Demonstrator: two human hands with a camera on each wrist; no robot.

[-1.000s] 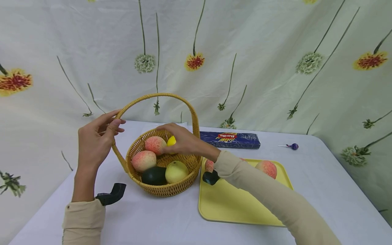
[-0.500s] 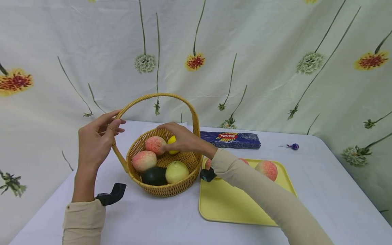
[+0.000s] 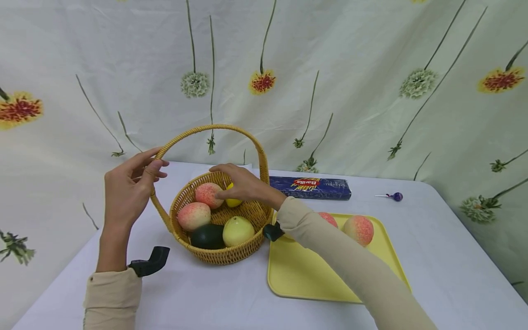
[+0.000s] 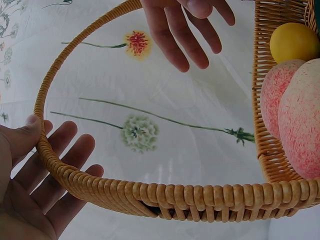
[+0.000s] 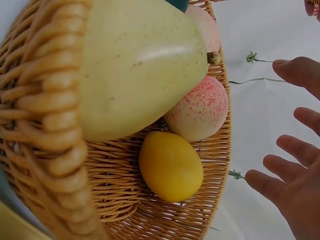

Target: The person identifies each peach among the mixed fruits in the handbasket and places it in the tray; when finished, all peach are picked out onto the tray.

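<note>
- The left hand (image 3: 129, 190) pinches the handle (image 3: 214, 127) of the wicker basket (image 3: 224, 257) on its left side — thumb on the near face, fingers behind, spread apart from one another in the left wrist view.
- The basket stands upright on a white-covered table (image 3: 198, 293), its handle arched above the fruit.
- The right hand (image 3: 243, 184) hovers over the back right part of the basket, fingers spread and thumb held away from them; the right wrist view shows it apart from the fruit.
- Nearest that hand lie the yellow lemon (image 5: 171, 166) and, just beside it, the rear peach (image 3: 207, 195).
- The front peach (image 3: 194, 217) sits at the basket's left, a dark green fruit (image 3: 207, 237) at the front, and a pale green fruit (image 3: 238, 231) beside that.
- Right of the basket is a yellow tray (image 3: 313, 275) bearing two visible peaches (image 3: 359, 230) — one partly hidden by the right sleeve (image 3: 330, 247).
- A blue Barilla box (image 3: 330, 189) lies behind the tray, with a purple lollipop (image 3: 397, 197) farther right.
- A flowered cloth (image 3: 363, 68) hangs behind the table.
</note>
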